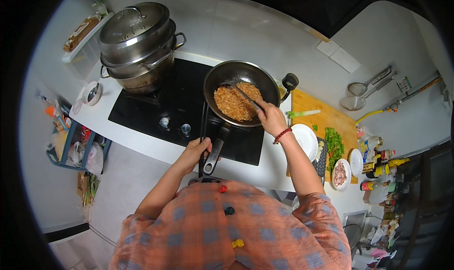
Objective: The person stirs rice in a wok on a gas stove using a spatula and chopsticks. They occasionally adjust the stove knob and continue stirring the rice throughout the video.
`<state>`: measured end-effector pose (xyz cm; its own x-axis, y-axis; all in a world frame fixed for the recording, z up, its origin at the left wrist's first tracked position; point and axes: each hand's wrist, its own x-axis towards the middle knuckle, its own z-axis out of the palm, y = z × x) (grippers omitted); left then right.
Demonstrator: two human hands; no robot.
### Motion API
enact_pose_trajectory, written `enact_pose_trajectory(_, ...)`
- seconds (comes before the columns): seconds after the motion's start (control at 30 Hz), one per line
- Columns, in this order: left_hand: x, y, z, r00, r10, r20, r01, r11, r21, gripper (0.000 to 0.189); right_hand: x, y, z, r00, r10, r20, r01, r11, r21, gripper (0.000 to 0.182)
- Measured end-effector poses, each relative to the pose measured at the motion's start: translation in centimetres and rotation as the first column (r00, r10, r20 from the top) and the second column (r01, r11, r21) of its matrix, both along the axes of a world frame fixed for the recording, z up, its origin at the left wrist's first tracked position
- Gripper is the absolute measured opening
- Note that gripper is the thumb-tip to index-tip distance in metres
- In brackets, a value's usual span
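My right hand (272,118), with a red bead bracelet at the wrist, grips the dark handle of a spatula (247,97). The spatula's far end lies in browned, finely chopped food (230,101) in a dark wok (244,69) on the cooktop. My left hand (197,152) holds a pair of dark chopsticks (203,123) upright in the picture, beside the wok's long handle (215,153). Whether its fingers also touch that handle, I cannot tell.
A lidded steamer pot (142,62) stands on the black glass cooktop (149,117) at left. On the right, a wooden cutting board (306,101) bears leek, lettuce and a black grater-like board. Near it are a white plate (303,139), a bowl of raw meat (340,174) and several bottles (370,185).
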<state>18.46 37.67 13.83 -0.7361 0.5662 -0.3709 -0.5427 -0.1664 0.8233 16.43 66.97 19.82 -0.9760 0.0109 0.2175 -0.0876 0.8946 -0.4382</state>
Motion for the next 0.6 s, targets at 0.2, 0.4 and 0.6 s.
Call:
enact_pose_trajectory(0.2,0.2,0.2,0.1,1.000,0.026,0.004,-0.026,1.000,-0.006,0.035,2.1,3.4,2.1,0.990,0.016,0.143,-0.020,0.999,0.026,0.036)
enact_pose_trajectory(0.4,0.4,0.2,0.0,0.999,0.029,-0.016,-0.029,0.999,-0.040,0.033,-1.3,1.5,-0.6,0.997,-0.072,-0.017,0.073,0.997,0.030,0.035)
enact_pose_trajectory(0.6,0.4,-0.1,-1.1,1.000,0.007,-0.029,-0.008,1.000,-0.017,0.033,2.4,4.2,2.4,0.998,0.062,0.014,-0.063,0.996,0.065,0.034)
